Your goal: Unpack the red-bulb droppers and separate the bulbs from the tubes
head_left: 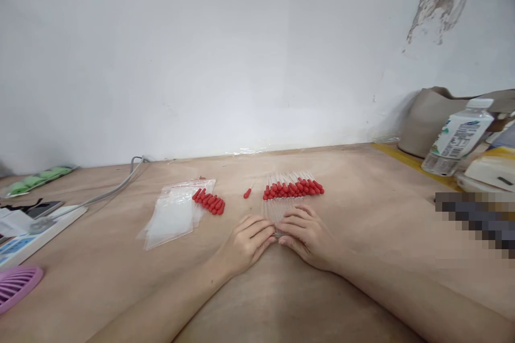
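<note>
A row of droppers with red rubber bulbs (295,186) lies in front of me, thin clear stems pointing toward the wall. Nearer to me, clear glass tubes (284,207) lie side by side. My left hand (250,240) has its fingers curled together at the near left end of these tubes. My right hand (308,238) closes on their near right end, its fingertips almost meeting the left ones. Both hands partly hide the tube ends. One single red-bulbed dropper (247,193) lies apart, left of the row.
Left of my hands lie clear zip bags (171,217), with a cluster of red bulbs (209,202) at their right edge. A power strip (48,230) with a grey cable and a purple slotted object (18,286) are far left. A plastic bottle (458,136) stands right.
</note>
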A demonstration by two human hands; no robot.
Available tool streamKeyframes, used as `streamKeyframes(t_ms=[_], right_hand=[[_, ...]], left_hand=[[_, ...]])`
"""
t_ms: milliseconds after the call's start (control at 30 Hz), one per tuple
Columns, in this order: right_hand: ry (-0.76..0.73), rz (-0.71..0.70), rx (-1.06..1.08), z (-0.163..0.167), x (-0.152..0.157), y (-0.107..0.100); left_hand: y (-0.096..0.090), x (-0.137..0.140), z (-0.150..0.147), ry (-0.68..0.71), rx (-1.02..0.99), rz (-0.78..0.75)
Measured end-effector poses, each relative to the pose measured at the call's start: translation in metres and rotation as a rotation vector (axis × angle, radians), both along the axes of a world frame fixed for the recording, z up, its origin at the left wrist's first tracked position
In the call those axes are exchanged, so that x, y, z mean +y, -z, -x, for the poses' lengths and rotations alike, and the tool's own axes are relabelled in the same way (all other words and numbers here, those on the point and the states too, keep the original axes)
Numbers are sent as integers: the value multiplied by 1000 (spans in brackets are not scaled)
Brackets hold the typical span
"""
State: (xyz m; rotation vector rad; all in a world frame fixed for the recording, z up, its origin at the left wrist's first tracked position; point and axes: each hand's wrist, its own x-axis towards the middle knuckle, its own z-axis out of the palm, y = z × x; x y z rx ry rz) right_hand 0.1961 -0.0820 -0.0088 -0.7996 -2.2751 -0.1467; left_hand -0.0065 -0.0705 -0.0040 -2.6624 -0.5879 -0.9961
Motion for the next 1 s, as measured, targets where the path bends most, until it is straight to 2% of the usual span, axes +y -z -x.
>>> streamKeyframes(t_ms=[233,467,533,667,733,867,1000], right_hand=[[-109,-88,25,3,-2,4],[-159,-175,49,-14,-5,6],[-88,-139,109,-28,0,3],[328,50,209,-59,15,-6],[461,133,205,-67,22,-6],[480,280,219,-65,29,1],[511,323,203,-57,29,6]], left_hand=[[-2,-5,3,-3,70,-66],[0,-7,11,12,61,14],[-1,-3,21,-25,0,27],[-6,8,41,-184,-107,24],[-8,14,47,-255,-167,41],[-14,24,54,-380,-288,150],[-30,37,71,-640,-397,287]])
